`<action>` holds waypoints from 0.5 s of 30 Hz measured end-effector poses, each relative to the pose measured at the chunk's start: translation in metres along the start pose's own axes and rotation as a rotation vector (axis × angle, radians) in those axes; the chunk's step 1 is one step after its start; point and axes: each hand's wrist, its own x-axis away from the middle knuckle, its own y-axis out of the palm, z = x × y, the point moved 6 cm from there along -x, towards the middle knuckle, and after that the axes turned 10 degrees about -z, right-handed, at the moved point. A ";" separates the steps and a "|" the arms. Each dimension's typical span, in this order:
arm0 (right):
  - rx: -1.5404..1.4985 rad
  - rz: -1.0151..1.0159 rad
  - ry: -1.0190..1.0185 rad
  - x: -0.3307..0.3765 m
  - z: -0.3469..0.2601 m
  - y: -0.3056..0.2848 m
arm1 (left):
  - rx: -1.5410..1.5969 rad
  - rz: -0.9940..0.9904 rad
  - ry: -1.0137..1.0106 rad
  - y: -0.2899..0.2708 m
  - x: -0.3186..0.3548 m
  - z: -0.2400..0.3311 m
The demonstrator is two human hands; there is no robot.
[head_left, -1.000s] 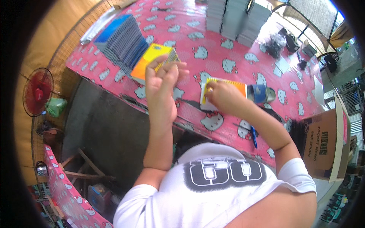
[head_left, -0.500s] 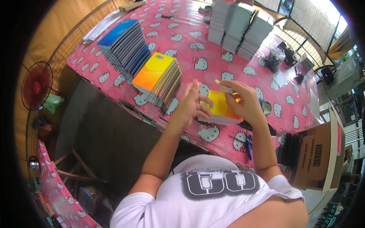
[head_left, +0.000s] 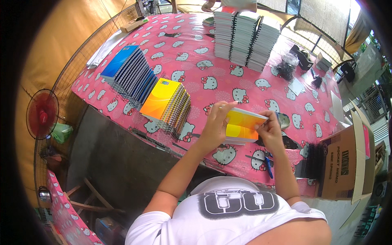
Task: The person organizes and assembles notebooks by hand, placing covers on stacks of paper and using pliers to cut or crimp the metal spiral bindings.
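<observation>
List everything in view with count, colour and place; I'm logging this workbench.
yellow-orange pad: one, held above table's near edge
leaning notebook row: one, yellow-orange covers, left of hands
blue-topped notebook row: one, further left
tall white stacks: about three, far side
tablecloth: one, pink, cartoon-cat print
cardboard box: one, brown, right edge
fan: one, red, on the left beyond the table
blue pen: one, near edge
left hand: grips pad's left side
right hand: pinches pad's right edge
</observation>
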 end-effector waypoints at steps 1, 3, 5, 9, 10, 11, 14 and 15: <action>-0.027 0.002 -0.025 -0.002 0.007 0.006 | -0.005 0.022 -0.024 0.007 0.002 -0.004; 0.047 0.017 -0.046 -0.001 0.007 0.014 | 0.019 0.032 -0.099 0.013 0.007 -0.008; 0.254 0.040 -0.149 0.000 0.000 0.017 | 0.080 0.009 -0.201 0.014 0.011 -0.008; 0.216 0.038 -0.079 0.004 0.027 0.014 | -0.133 -0.030 -0.219 0.011 0.012 -0.008; 0.261 0.032 -0.145 0.002 0.021 0.016 | -0.280 0.032 -0.253 0.008 0.008 0.003; 0.236 0.046 -0.123 0.000 0.018 0.014 | -0.392 0.094 -0.230 0.005 -0.004 0.023; 0.244 0.019 0.017 0.004 0.017 0.020 | -0.469 0.054 -0.110 0.018 -0.015 0.032; 0.267 -0.001 0.074 0.007 0.016 0.019 | -0.449 0.002 -0.063 0.024 -0.016 0.028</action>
